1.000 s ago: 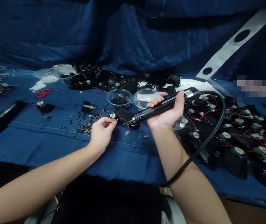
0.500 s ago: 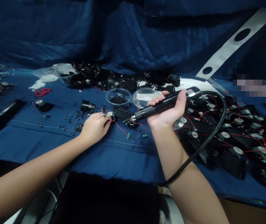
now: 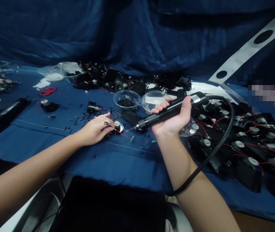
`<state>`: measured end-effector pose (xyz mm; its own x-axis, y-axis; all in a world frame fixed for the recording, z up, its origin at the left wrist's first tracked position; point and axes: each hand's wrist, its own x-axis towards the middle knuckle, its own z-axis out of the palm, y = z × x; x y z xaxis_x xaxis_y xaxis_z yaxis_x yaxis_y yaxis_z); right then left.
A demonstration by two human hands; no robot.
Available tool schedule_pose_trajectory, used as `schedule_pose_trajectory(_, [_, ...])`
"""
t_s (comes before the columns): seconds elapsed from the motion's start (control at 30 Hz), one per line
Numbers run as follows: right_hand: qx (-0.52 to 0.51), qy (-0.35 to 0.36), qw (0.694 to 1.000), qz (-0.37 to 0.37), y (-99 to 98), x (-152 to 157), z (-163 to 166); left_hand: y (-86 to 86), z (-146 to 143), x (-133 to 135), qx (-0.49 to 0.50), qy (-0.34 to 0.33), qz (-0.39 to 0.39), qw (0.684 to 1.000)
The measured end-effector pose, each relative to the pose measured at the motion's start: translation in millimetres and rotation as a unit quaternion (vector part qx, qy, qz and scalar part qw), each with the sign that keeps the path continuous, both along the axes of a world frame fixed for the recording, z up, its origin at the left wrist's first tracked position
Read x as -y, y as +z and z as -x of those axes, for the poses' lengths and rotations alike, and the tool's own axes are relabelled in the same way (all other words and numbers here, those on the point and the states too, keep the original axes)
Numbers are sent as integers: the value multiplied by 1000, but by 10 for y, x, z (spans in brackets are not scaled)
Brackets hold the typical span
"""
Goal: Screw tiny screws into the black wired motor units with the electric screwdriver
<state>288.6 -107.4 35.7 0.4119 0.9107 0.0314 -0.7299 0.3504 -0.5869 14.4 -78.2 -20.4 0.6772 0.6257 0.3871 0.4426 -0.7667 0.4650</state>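
My right hand (image 3: 172,117) is wrapped round a black electric screwdriver (image 3: 168,111). Its thin bit points down and left, and a thick black cable leaves its rear end and loops down over my forearm. My left hand (image 3: 95,129) rests on the blue cloth, thumb and forefinger apart, the thumb close to a small motor (image 3: 117,126) on a round, shiny-edged base. Whether the thumb touches it I cannot tell. A red wire runs from the motor to a small green circuit board (image 3: 132,139). The bit tip ends just right of the motor.
Clear bowls stand behind, one with dark screws (image 3: 126,102), one (image 3: 154,96) partly behind my right hand. Loose screws (image 3: 79,120) lie near my left hand. Many wired black housings (image 3: 239,145) crowd the right. Red-handled scissors (image 3: 48,91) and another black tool (image 3: 5,117) lie left.
My left hand has drawn slightly left, and its fingers have parted, uncovering more of the motor. The screwdriver stays in my right hand, its bit a little lower. The whole view has shifted slightly.
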Motion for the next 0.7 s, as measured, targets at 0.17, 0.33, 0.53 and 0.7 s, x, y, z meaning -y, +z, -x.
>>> schedule_pose_trajectory(0.17, [-61, 1, 998, 21, 30, 20, 8, 221, 84, 162, 10, 67, 58, 996])
schedule_pose_trajectory(0.33, [-63, 1, 998, 22, 37, 23, 13, 359, 6, 318, 167, 138, 196, 956])
schedule_pose_trajectory(0.53, [-53, -2, 998, 23, 42, 28, 13, 378, -185, 413, 325, 164, 270, 892])
schedule_pose_trajectory(0.7, [-52, 2, 998, 24, 60, 30, 8, 265, -217, 470, 360, 232, 250, 869])
